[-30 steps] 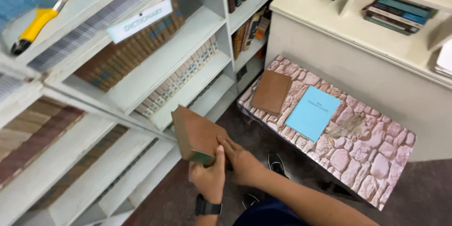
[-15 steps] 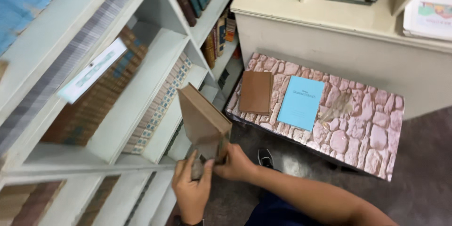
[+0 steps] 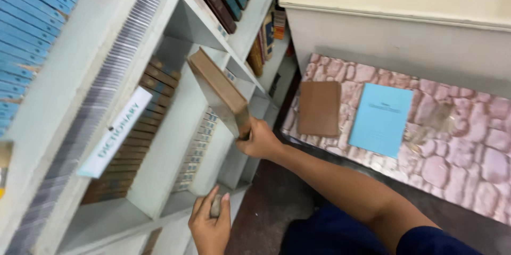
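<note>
Left hand (image 3: 210,226) at bottom edge, fingers curled over the front lip of a white shelf board (image 3: 159,218) — gripping that, nothing else. Right hand (image 3: 259,139) higher, closed on the lower corner of a brown hardcover book (image 3: 217,91), tilted, spine up, held in front of the open shelf bay. Beside it, rows of brown volumes (image 3: 136,132). Farther right, stone-patterned bench (image 3: 468,154) — brown book (image 3: 319,108) and blue booklet (image 3: 381,119) lying flat, side by side.

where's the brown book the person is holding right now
In the head view, the brown book is left of centre, gripped at its lower end by the right hand, angled toward the shelf opening.
</note>
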